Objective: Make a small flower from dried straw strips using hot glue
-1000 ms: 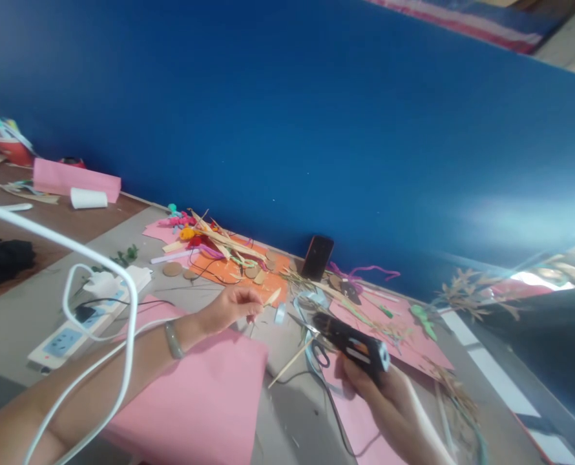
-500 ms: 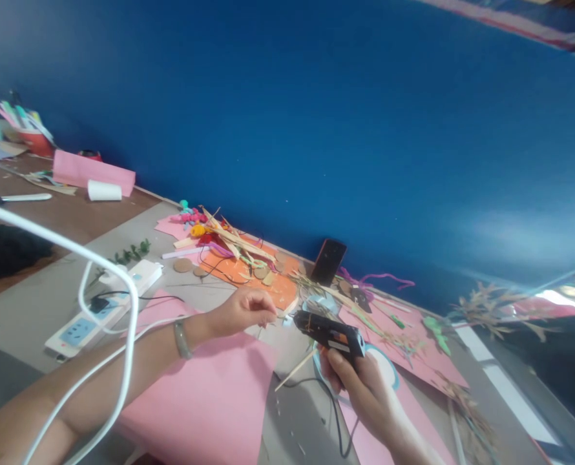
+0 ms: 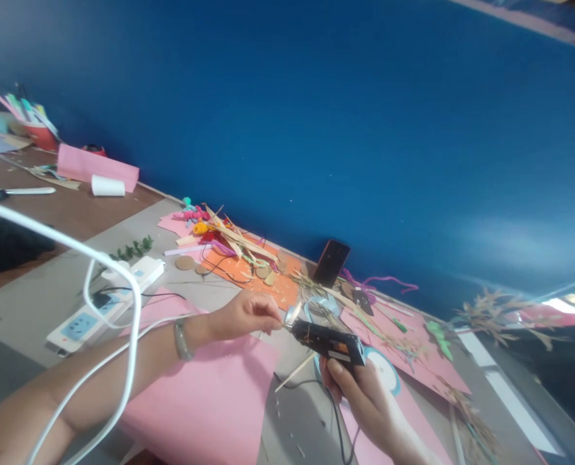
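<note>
My left hand (image 3: 249, 314) is pinched shut on a small pale leaf-shaped piece (image 3: 292, 314), held just above a pink paper sheet (image 3: 210, 400). My right hand (image 3: 360, 394) grips a black glue gun (image 3: 329, 341) whose nozzle points left and touches the small piece. A thin wooden stick (image 3: 294, 373) lies under the gun. A bracelet sits on my left wrist.
A white power strip (image 3: 106, 294) with a white cable (image 3: 123, 349) lies at the left. Craft scraps on orange paper (image 3: 249, 268), a dark phone (image 3: 332, 263) leaning on the blue wall, more pink sheets (image 3: 404, 349) and dried twigs (image 3: 491, 316) fill the desk.
My right hand has brought the glue gun leftward until its nozzle meets the piece in my left hand. The left hand stayed almost still.
</note>
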Action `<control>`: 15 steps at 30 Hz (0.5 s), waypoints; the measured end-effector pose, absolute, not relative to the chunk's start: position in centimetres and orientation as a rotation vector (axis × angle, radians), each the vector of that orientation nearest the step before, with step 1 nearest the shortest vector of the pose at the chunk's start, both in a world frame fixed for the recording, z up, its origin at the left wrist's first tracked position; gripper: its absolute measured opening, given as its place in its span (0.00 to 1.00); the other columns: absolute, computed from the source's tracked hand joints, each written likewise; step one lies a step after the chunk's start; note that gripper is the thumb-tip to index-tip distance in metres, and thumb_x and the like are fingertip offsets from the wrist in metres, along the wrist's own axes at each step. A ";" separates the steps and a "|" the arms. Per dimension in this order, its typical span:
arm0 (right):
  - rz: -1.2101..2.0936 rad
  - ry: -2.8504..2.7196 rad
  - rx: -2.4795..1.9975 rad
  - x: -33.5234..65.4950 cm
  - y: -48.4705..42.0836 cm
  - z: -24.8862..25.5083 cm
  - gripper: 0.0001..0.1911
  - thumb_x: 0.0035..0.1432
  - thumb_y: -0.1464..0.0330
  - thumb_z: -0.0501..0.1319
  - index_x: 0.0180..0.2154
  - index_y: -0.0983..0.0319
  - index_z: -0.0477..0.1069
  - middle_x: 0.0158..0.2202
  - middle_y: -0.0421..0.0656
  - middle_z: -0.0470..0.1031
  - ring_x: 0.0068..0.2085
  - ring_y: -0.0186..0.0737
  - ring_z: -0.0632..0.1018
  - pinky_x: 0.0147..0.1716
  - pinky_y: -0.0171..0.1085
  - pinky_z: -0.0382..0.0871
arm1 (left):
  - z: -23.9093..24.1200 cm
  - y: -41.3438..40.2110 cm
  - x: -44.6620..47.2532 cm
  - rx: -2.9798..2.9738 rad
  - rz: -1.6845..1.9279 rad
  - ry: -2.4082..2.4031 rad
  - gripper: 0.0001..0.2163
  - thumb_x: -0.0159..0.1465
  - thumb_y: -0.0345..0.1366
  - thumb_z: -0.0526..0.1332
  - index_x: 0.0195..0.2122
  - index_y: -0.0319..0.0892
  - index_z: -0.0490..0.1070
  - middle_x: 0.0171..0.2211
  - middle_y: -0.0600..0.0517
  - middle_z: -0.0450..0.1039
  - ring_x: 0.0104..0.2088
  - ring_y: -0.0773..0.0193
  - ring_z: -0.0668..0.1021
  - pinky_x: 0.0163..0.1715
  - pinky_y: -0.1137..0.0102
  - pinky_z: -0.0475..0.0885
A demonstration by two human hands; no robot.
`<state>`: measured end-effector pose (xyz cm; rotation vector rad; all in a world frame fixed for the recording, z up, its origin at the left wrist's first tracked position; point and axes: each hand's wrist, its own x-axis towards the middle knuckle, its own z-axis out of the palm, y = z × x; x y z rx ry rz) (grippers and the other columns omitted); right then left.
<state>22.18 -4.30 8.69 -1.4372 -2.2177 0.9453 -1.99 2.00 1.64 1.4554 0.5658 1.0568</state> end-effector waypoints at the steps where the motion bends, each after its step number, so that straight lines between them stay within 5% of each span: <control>1: 0.941 -2.219 -1.444 22.2 -4.3 8.7 0.27 0.66 0.53 0.45 0.22 0.61 0.64 0.18 0.39 0.64 0.22 0.35 0.66 0.23 0.34 0.57 | 1.7 2.0 -2.0 1.461 1.054 0.568 0.09 0.56 0.40 0.67 0.29 0.38 0.77 0.24 0.50 0.72 0.26 0.67 0.75 0.27 0.73 0.70; 15: 0.805 -2.297 -1.418 22.5 -4.3 8.3 0.25 0.67 0.55 0.45 0.23 0.61 0.64 0.18 0.39 0.66 0.22 0.36 0.68 0.23 0.34 0.59 | 1.9 1.8 -2.0 1.451 1.056 0.573 0.08 0.57 0.38 0.66 0.28 0.39 0.77 0.25 0.50 0.73 0.27 0.66 0.74 0.27 0.72 0.70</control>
